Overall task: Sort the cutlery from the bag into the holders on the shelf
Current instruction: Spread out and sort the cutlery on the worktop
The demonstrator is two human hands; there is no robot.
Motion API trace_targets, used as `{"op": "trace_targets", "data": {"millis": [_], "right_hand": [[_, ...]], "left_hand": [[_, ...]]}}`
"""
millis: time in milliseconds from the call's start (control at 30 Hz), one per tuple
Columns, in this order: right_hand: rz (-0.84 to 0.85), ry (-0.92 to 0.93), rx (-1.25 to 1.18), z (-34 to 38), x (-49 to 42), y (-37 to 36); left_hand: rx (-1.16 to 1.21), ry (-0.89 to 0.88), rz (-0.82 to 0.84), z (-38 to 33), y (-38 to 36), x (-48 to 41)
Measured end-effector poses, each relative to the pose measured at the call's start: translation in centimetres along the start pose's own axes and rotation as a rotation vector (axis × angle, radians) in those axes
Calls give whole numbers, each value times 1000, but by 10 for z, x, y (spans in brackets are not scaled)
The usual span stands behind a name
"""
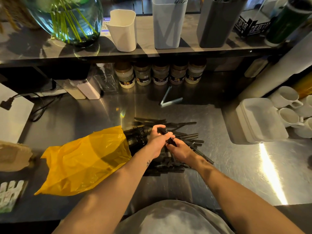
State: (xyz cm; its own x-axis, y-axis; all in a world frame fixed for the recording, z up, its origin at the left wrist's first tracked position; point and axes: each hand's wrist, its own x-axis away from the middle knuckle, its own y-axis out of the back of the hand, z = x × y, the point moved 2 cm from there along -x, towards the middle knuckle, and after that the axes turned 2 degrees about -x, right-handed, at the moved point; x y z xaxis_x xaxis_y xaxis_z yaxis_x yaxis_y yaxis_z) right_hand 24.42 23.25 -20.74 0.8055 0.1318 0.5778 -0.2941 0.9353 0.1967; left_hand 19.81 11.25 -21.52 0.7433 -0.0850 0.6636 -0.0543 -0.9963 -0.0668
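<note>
**Steel counter** [236, 166]. Work surface carrying the bag and the loose stock.

**Shelf** [145, 31]. Runs above the counter's far edge and carries three holders.

**Yellow bag** [84, 159]. Lies slumped on its side towards the counter's left half, mouth facing the middle.

**Black cutlery** [189, 136]. A heap spilling from the bag's mouth across the middle of the counter. Forks sit nearest the bag, and long handles fan out towards the right edge.

**Holders.** White holder [124, 31], apparently empty. Pale grey holder [168, 22] and dark grey holder [217, 22], each with a few pieces showing. All three stand along the shelf's front edge.

**Left hand** [157, 141]. Over the heap, fingers curled round a small bunch of black pieces.

**Right hand** [181, 150]. Touching the left, fingertips pinching one black piece.

**Step in hand (judged).** Gathering like pieces from the heap into the left hand's bunch. Sorting is at an early stage, with most stock unsorted.

**Next move (judged).** Confirm the piece type, square the handles, then lift the bunch to the matching holder on the shelf. Which holder takes which type cannot be told.
</note>
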Motion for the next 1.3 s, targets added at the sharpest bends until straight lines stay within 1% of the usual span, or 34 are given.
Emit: {"op": "trace_targets", "data": {"millis": [67,200,367,433,500,533,567,633,700,733,800,900,1067,1167,1300], "right_hand": [[-32,2,-17,-2,0,1],[-34,-1,1,-11,0,4],[-64,-14,-37,-25,0,12],[-76,-38,-172,-27,0,12],[-65,-119,-405,-22,1,8],[-63,-146,-450,-18,3,6],[-70,-159,-435,-15,3,5],[-119,-121,-226,-13,-2,2],[-136,-44,8,-13,-8,-3],[-143,-23,80,-14,-12,-6],[-157,2,180,-15,-16,-15],[-169,25,276,-19,-14,-23],[-204,81,426,-20,-18,-34],[-213,188,456,-19,-21,-43],[-206,347,536,-13,-26,-57]], "left_hand": [[72,-3,-34,-4,-2,-1],[245,-21,-145,-17,-2,-4],[362,4,-253,-31,13,-12],[399,11,-276,-32,19,-13],[451,21,-264,-31,18,-13],[465,30,-258,-28,16,-13],[469,39,-254,-24,14,-14],[464,59,-229,-19,11,-11],[497,91,-149,-11,8,-5],[517,105,-118,-8,6,-1],[543,125,-108,-5,12,6],[550,161,-95,5,26,5],[482,132,-68,19,50,4],[555,149,-74,21,59,6],[693,220,-145,26,74,-1]]}}
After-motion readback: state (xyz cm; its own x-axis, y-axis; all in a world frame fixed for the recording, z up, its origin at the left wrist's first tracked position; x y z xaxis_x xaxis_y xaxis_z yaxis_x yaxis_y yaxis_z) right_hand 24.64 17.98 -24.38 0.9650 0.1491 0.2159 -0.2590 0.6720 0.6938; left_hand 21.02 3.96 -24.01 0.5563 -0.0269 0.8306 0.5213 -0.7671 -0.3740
